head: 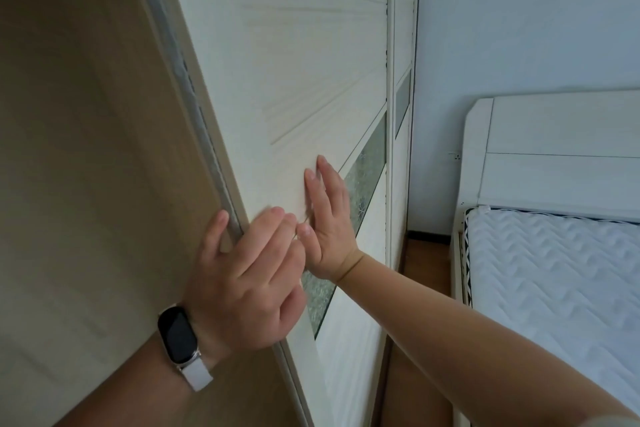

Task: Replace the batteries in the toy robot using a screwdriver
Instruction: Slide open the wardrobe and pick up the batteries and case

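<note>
Left of frame: tan inner panel of a wardrobe (86, 149).

Lower left: left hand (242, 274), watch (178, 333) on the wrist, grips the near edge of a white sliding door (294, 62). The thumb is wrapped to the inner side. Its fingers (273, 218) curl over the front face, slightly blurred.

Centre: right hand (329, 218) lies flat on the door face, fingers (322, 170) straight and close together, holding nothing. The palm lies across a frosted glass strip (367, 163).

Right of frame: pale wall (519, 10), white headboard (561, 135), quilted mattress (554, 270), and a strip of wood floor (422, 263) between door and bed.

Toy robot, screwdriver, batteries: none in view, so their whereabouts cannot be told.

Judgement: the door probably comes first, to reach the gear. It looks like a tall, stiff panel, best pushed at the edge rather than on the glass. The toy is likely light, hard plastic with a smooth shell. Best to hold it by the body, not the limbs, battery cover up. The cover screw is probably small and easily lost.
</note>
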Motion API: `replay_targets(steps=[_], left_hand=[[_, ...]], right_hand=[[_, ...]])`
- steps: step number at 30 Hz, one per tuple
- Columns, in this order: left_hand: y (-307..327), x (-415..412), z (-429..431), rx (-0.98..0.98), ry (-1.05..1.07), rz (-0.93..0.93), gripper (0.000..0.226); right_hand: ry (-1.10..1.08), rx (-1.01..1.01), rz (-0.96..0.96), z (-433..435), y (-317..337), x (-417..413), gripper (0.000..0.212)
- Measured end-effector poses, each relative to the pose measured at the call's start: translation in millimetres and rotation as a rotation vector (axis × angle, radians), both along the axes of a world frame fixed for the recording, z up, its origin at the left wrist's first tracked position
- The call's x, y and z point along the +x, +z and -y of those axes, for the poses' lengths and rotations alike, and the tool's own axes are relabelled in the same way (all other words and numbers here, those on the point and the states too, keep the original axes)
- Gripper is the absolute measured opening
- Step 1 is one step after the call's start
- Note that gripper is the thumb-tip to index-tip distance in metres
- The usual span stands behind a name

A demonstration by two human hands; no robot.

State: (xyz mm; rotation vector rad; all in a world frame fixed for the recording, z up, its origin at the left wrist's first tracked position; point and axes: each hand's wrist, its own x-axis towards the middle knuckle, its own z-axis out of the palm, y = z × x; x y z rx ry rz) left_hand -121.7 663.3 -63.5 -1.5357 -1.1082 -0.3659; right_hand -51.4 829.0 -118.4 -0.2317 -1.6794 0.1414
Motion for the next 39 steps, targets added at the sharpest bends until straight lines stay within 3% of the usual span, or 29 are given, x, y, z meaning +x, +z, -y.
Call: replay_targets(steps=[8,16,23,28,33,39], left_hand=[[0,0,-1,-0.018,0.036,-0.010,0.029],[-16,13,41,-0.188,0.033,0.047,0.033],[-70,3,125,-0.374,0.197,0.353,0.043],[-109,-1,189,-0.532,0.349,0.590,0.054],[-142,2,241,-0.593,0.465,0.783,0.058],[-178,-1,300,-0.636,0.617,0.943,0.061]], right_hand=[[-0.008,-0.011,0.026,-1,-1,2,0.060],[-0.075,-0.159,0.315,34,8,46,0.060],[-0.178,-0.187,0.598,99,-12,103,0.058],[-0.120,-0.130,0.697,157,-36,123,0.056],[-0.041,-0.048,0.873,214,-63,123,0.055],[0.002,-0.085,1.183,256,-94,98,0.061]])
